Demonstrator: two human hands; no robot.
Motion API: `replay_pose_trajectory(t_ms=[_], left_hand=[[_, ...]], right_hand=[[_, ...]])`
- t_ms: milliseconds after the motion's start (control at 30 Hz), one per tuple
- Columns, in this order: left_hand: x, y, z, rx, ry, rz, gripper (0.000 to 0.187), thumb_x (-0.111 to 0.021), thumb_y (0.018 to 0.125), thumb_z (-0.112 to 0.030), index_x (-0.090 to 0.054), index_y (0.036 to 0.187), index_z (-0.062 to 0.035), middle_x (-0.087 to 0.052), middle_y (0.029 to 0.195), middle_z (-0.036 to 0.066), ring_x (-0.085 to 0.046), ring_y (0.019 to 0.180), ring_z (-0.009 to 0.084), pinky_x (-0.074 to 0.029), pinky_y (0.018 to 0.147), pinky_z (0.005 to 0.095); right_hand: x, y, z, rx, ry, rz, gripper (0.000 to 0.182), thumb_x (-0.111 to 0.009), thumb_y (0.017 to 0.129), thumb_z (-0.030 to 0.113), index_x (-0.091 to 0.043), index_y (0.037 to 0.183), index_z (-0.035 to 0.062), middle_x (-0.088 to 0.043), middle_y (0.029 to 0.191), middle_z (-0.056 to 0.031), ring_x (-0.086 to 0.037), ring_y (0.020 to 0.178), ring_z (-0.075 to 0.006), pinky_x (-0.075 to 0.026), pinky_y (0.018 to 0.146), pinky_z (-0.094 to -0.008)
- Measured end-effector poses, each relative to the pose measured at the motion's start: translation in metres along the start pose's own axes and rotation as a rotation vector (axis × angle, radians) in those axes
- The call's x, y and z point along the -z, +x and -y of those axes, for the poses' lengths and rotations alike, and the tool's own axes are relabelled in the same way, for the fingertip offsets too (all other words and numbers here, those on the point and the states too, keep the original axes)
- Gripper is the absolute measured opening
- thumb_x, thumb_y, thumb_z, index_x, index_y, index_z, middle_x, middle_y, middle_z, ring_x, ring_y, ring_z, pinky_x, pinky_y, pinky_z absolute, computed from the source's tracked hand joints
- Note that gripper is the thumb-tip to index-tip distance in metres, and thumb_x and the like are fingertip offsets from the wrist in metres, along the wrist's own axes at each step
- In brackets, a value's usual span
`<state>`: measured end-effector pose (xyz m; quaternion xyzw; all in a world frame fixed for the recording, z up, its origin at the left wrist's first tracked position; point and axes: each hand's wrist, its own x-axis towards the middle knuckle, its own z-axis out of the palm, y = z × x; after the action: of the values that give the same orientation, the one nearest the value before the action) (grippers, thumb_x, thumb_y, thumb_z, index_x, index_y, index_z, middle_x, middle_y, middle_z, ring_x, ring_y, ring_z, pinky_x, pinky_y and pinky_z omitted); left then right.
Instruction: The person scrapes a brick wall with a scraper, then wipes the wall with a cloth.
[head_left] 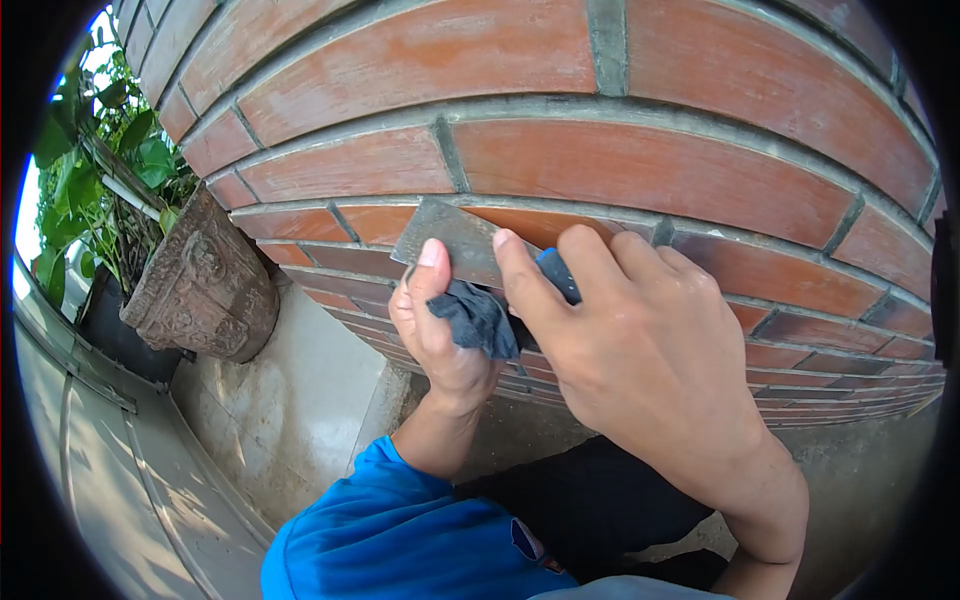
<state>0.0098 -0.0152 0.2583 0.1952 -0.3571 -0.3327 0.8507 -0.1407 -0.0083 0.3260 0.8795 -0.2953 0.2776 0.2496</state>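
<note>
A flat grey metal blade (pixel 455 240) lies in front of the red brick wall (pixel 640 165), between my two hands. My left hand (pixel 440 330) is closed, its thumb on the blade's left part, with a crumpled dark grey cloth (pixel 478 318) bunched against the palm. From the right, my right hand (pixel 640 330) wraps round a blue and black handle (pixel 556 272), its index finger or thumb tip resting on the blade. Most of the handle is hidden by the fingers. Whether the blade touches the bricks I cannot tell.
A weathered clay pot (pixel 210 290) with a leafy green plant (pixel 130 165) stands at the left on a pale tiled floor (pixel 300 350). Grey panels (pixel 110 470) run along the lower left. The wall curves across the view. Dark-clothed legs (pixel 600 500) are below my hands.
</note>
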Motion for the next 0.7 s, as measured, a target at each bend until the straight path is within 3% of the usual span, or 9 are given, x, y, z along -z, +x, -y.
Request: replay_pose_trajectory(t_ms=[100, 167, 267, 500, 600, 667, 700], left_hand=[[0.007, 0.008, 0.002, 0.140, -0.154, -0.136, 0.030, -0.049, 0.101, -0.025, -0.063, 0.093, 0.0001, -0.069, 0.083, 0.010, -0.065, 0.065, 0.0149, -0.053, 0.061, 0.0288], [-0.004, -0.001, -0.005, 0.019, 0.037, -0.003, 0.034, -0.048, 0.103, -0.028, -0.063, 0.094, 0.0009, -0.069, 0.080, 0.010, -0.065, 0.065, 0.0146, -0.054, 0.061, 0.0288], [-0.005, -0.004, -0.010, 0.055, 0.115, 0.064, 0.038, -0.049, 0.104, -0.033, -0.065, 0.093, 0.0004, -0.068, 0.074, 0.011, -0.063, 0.060, 0.0142, -0.052, 0.058, 0.0266], [-0.010, -0.003, -0.007, 0.038, 0.105, 0.059, 0.041, -0.046, 0.105, -0.034, -0.064, 0.093, 0.0007, -0.068, 0.074, 0.010, -0.063, 0.058, 0.0141, -0.051, 0.056, 0.0259], [-0.004, 0.003, 0.000, 0.064, 0.027, 0.034, 0.043, -0.045, 0.106, -0.035, -0.064, 0.093, 0.0011, -0.067, 0.073, 0.010, -0.062, 0.059, 0.0143, -0.051, 0.056, 0.0258], [-0.006, 0.001, 0.000, 0.026, 0.065, 0.050, 0.044, -0.045, 0.106, -0.036, -0.064, 0.095, 0.0016, -0.067, 0.073, 0.011, -0.063, 0.059, 0.0145, -0.051, 0.057, 0.0260], [-0.009, -0.001, -0.001, 0.007, 0.084, 0.057, 0.044, -0.045, 0.106, -0.037, -0.063, 0.096, 0.0018, -0.067, 0.073, 0.011, -0.063, 0.060, 0.0145, -0.051, 0.057, 0.0260]], right_hand=[[-0.003, 0.009, 0.001, 0.000, 0.034, 0.053, 0.041, -0.067, 0.079, 0.012, -0.068, 0.119, 0.0074, -0.056, 0.082, -0.0053, -0.063, 0.073, -0.0198, -0.051, 0.058, -0.0317], [0.011, 0.006, -0.006, 0.000, 0.054, 0.093, 0.041, -0.067, 0.079, 0.012, -0.068, 0.119, 0.0071, -0.056, 0.082, -0.0055, -0.063, 0.073, -0.0200, -0.051, 0.057, -0.0321], [0.018, 0.007, -0.006, -0.025, 0.081, 0.060, 0.042, -0.068, 0.078, 0.011, -0.068, 0.119, 0.0074, -0.056, 0.081, -0.0058, -0.062, 0.070, -0.0194, -0.049, 0.054, -0.0335], [0.032, 0.015, -0.010, -0.003, 0.009, 0.195, 0.042, -0.070, 0.075, 0.011, -0.069, 0.117, 0.0081, -0.056, 0.077, -0.0041, -0.062, 0.065, -0.0197, -0.045, 0.050, -0.0345], [0.026, 0.019, -0.011, -0.010, 0.163, 0.071, 0.043, -0.070, 0.073, 0.010, -0.069, 0.116, 0.0082, -0.058, 0.077, -0.0044, -0.062, 0.064, -0.0200, -0.045, 0.050, -0.0347], [0.033, 0.028, -0.012, -0.013, 0.205, 0.145, 0.043, -0.069, 0.072, 0.010, -0.069, 0.115, 0.0082, -0.059, 0.077, -0.0047, -0.063, 0.064, -0.0202, -0.045, 0.050, -0.0344], [0.052, 0.035, -0.015, -0.012, 0.161, 0.287, 0.043, -0.069, 0.072, 0.009, -0.069, 0.115, 0.0082, -0.060, 0.077, -0.0048, -0.064, 0.064, -0.0202, -0.045, 0.050, -0.0341]])
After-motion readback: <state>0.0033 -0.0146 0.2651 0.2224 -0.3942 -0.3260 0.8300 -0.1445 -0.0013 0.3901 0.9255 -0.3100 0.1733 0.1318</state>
